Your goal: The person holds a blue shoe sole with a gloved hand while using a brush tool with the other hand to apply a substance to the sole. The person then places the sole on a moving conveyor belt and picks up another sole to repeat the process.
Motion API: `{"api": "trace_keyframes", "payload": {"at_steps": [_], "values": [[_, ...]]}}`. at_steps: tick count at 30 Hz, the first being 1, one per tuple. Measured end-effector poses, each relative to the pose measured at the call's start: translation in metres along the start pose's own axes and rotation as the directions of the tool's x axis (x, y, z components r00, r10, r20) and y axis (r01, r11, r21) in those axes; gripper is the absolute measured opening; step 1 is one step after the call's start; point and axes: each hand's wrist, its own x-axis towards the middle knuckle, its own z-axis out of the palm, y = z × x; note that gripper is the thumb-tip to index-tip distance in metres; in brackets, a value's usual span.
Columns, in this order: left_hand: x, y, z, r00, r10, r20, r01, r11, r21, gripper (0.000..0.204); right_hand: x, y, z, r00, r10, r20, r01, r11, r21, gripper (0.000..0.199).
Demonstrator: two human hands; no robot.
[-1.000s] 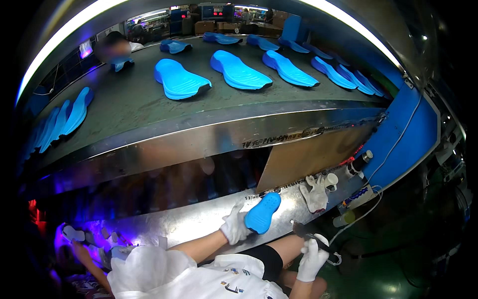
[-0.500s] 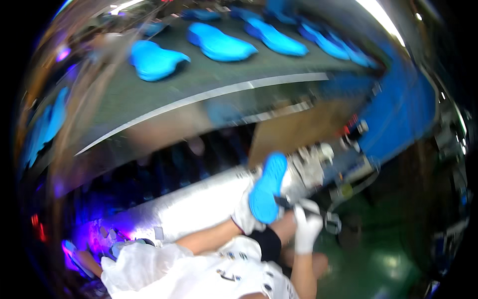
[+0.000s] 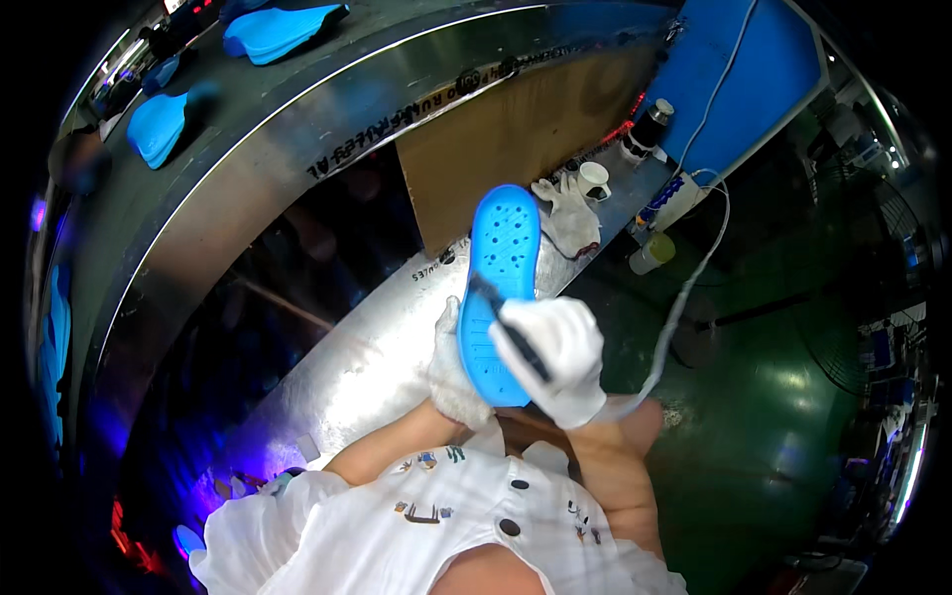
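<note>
A bright blue shoe sole [image 3: 499, 268] with small holes stands upright in front of me. My left hand [image 3: 451, 372], in a white glove, grips its lower end from behind. In a white glove too, my right hand [image 3: 555, 357] holds a thin dark tool [image 3: 508, 329] with its tip laid against the sole's face. A pale cord [image 3: 684, 297] runs from near that hand up toward the blue board [image 3: 754, 79].
A steel shelf [image 3: 377, 347] lies under the hands, with a brown board [image 3: 506, 139], spare white gloves [image 3: 570, 213], a white cup [image 3: 595, 178] and small bottles [image 3: 652, 253] at its far end. More blue soles [image 3: 159, 124] ride the grey conveyor [image 3: 297, 109] above.
The view has swung down and closer. The sole has been lifted from the shelf to upright in front of me, and my right hand has come up onto it with the dark tool.
</note>
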Motion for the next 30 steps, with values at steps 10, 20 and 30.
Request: {"api": "trace_keyframes", "payload": {"at_steps": [10,20,30], "values": [[-0.003,0.007,-0.007,0.98,-0.174,0.099,0.2,0.874,-0.443,0.079,-0.012,-0.003,-0.009,0.996,0.046,0.078,-0.063,0.972,0.228,0.028],[0.014,0.007,-0.02,0.964,-0.147,0.221,0.115,0.982,0.149,0.08,-0.021,-0.004,-0.008,0.921,0.368,0.127,-0.385,0.812,0.438,0.021],[0.028,0.027,-0.015,0.935,-0.218,0.278,0.304,0.898,-0.318,0.085,-0.028,0.0,0.003,0.932,0.361,-0.02,-0.333,0.879,0.341,0.021]]}}
